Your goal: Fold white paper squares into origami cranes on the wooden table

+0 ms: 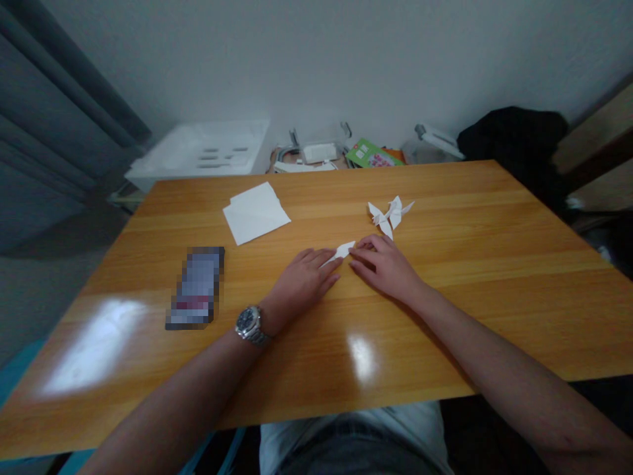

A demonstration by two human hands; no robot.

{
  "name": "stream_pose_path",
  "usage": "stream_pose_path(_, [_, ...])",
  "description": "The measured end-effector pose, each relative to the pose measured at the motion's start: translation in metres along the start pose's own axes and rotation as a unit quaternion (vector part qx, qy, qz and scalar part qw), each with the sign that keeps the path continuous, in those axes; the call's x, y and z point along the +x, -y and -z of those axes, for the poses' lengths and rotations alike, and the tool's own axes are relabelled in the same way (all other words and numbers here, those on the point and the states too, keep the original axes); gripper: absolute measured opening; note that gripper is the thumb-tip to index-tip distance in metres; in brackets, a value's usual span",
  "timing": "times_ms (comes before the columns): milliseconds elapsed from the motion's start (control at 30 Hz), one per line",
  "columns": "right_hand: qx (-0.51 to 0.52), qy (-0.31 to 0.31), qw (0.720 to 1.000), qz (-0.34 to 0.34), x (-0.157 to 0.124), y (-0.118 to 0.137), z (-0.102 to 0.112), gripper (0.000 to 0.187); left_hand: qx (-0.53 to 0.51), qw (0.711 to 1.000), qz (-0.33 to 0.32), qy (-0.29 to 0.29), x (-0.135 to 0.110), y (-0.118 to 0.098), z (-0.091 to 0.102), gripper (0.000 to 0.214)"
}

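A small piece of folded white paper [345, 250] lies on the wooden table in front of me, narrow and pointed at its right end. My left hand [309, 274], with a metal watch [248, 323] on its wrist, rests flat over the paper's left part, fingers stretched out, and hides that end. At the paper's right tip, my right hand [383, 264] has its fingers lightly curved, with thumb and forefinger apart; the forefinger is at or touching the tip. Just beyond the right hand sit folded white paper cranes [394, 212], close together.
White paper sheets [257, 214] lie stacked at the back left of the table [475, 224]. A phone with a blurred screen [198, 287] is on the left. Behind the table's far edge are a white plastic tray [198, 148], a green booklet [370, 155] and a dark cloth or bag [514, 142].
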State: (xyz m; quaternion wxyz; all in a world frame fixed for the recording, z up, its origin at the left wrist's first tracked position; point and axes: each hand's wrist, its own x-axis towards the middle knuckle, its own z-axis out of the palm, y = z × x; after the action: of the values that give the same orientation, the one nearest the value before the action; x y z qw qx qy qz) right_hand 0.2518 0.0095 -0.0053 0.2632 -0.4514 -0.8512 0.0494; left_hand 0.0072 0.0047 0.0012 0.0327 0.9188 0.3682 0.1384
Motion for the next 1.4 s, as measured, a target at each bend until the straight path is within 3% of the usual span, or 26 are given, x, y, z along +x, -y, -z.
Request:
stream_pose_path(267, [0.003,0.010,1.000,0.010,0.001,0.003,0.003,0.035,0.003,1.000,0.014,0.025,-0.001,-0.003,0.002,0.042])
stream_pose_path(433, [-0.007,0.069,0.997,0.043,0.001,0.005,0.001,0.047,0.000,0.999,0.017,0.036,-0.002,-0.005,0.004,0.045])
stream_pose_path(600, [-0.018,0.133,0.990,0.035,-0.002,0.003,-0.003,0.056,-0.010,0.999,0.021,0.034,-0.001,-0.007,0.005,0.046])
stream_pose_path(800, [-0.013,0.165,0.986,0.036,-0.003,0.000,-0.003,0.059,-0.013,0.999,0.016,0.025,0.000,-0.007,0.003,0.048])
stream_pose_path(1400, [-0.045,0.162,0.986,0.013,-0.005,0.005,-0.009,0.063,0.028,1.000,0.006,0.011,0.000,-0.015,0.003,0.047])
